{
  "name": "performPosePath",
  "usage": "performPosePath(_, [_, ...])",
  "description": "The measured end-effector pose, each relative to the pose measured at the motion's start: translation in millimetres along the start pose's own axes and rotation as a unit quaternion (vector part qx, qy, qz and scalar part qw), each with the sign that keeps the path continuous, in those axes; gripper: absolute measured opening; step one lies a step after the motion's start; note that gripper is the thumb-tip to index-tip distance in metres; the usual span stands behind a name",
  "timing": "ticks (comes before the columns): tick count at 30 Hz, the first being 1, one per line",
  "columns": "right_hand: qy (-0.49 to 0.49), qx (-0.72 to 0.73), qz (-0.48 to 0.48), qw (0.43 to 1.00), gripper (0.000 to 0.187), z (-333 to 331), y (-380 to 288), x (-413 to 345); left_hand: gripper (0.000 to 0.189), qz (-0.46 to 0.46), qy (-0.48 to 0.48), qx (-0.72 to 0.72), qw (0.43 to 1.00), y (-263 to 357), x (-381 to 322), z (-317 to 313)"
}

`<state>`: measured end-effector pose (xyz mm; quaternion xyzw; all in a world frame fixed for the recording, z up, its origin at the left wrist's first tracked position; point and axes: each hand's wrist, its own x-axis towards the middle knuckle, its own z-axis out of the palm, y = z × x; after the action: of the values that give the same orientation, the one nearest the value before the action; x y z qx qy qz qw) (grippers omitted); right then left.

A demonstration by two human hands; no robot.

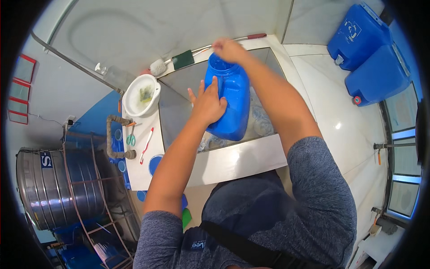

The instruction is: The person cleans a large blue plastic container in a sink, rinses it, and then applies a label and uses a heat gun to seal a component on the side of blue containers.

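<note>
A large blue plastic water jug [237,107] with a round open mouth stands or leans over a tiled basin [174,104] in front of me. My left hand [209,102] lies against the jug's side by its handle, fingers spread. At the jug's mouth, my right hand [228,49] is raised over the rim, its fingers curled and blurred; whether it holds anything cannot be told. Clear plastic items [262,122] lie at the bottom of the basin. On the left ledge sits a white plastic bowl [127,101] with a yellow-green sponge [146,94] in suds.
Behind the basin lie a white-headed brush [158,67], a green scouring pad [183,60] and a red-handled rod [257,36]. Scissors [131,138], a toothbrush [146,145] and a pipe [109,134] are at left. Two blue containers [378,79] stand at right.
</note>
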<state>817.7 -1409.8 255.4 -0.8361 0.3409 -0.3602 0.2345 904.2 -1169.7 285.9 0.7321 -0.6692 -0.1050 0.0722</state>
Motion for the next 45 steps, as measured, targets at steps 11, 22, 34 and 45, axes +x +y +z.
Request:
performPosePath(11, [-0.201, 0.281, 0.296, 0.891, 0.023, -54.0, -49.6, 20.3, 0.080, -0.048, -0.006, -0.049, 0.998, -11.5, 14.6, -4.2])
performPosePath(22, [-0.298, 0.278, 0.228, 0.884, 0.023, -52.4, -66.0, 12.5, 0.086, -0.055, -0.034, -0.054, 0.996, 7.1, 6.8, -4.7])
performPosePath(34, [-0.210, -0.198, 0.093, 0.953, 0.057, -12.6, -21.3, 7.6, 0.086, -0.031, -0.096, -0.170, 0.980, 33.1, 14.7, 3.9])
performPosePath(45, [0.096, 0.522, 0.597, 0.602, 0.066, 67.3, 83.6, 27.2, 0.091, 0.219, 0.075, -0.257, 0.938, 39.9, 7.0, 53.1])
